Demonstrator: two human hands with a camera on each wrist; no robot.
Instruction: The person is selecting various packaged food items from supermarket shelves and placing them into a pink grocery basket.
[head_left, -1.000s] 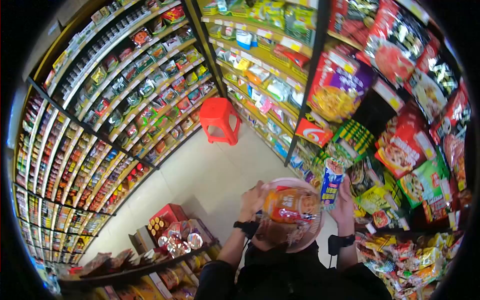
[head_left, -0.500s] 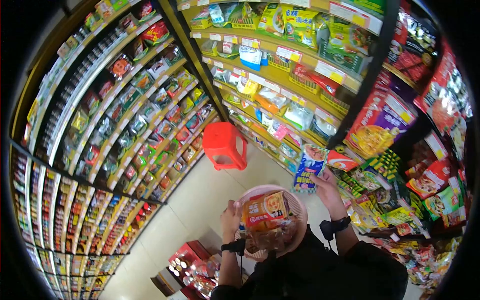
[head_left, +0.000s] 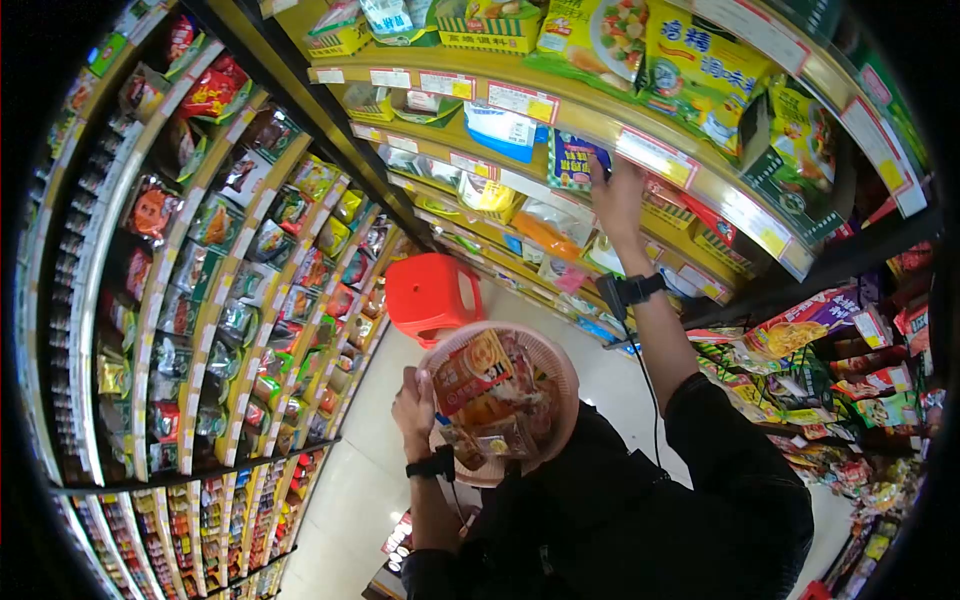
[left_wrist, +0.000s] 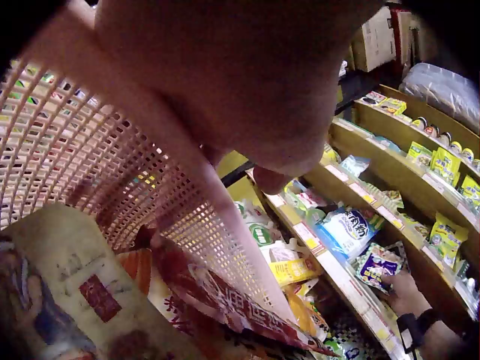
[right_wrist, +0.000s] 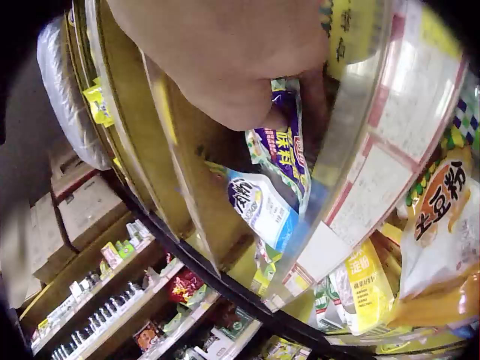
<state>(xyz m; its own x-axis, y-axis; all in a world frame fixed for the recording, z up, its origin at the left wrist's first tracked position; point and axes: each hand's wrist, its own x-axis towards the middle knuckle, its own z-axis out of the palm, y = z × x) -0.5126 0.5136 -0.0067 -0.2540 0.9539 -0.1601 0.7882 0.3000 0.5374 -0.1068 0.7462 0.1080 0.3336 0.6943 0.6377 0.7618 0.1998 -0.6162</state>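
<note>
At a shelf ahead, my right hand (head_left: 620, 205) pinches a blue-purple seasoning packet (head_left: 570, 168), thumb and fingers on its edge in the right wrist view. The packet stands on the shelf level, beside a white-and-blue pouch (right_wrist: 264, 211) and behind the price-tag strip (right_wrist: 352, 187). My left hand (head_left: 411, 405) grips the rim of a pink plastic basket (head_left: 566, 372) held against my body. Inside the basket lie an orange-red food packet (head_left: 478, 372) and several other packets; the left wrist view shows a dark red pack (left_wrist: 217, 289) among them.
Yellow seasoning bags (head_left: 700, 75) fill the shelf above. A red plastic stool (head_left: 425, 290) stands on the floor just past the basket. Tall shelves of small packets (head_left: 215, 300) run along the left, and hanging snack bags (head_left: 800, 325) crowd the right.
My right hand has carried the seasoning packet from the right-hand rack up and forward onto the shelf. The basket and left hand came along as I moved nearer the shelves and stool.
</note>
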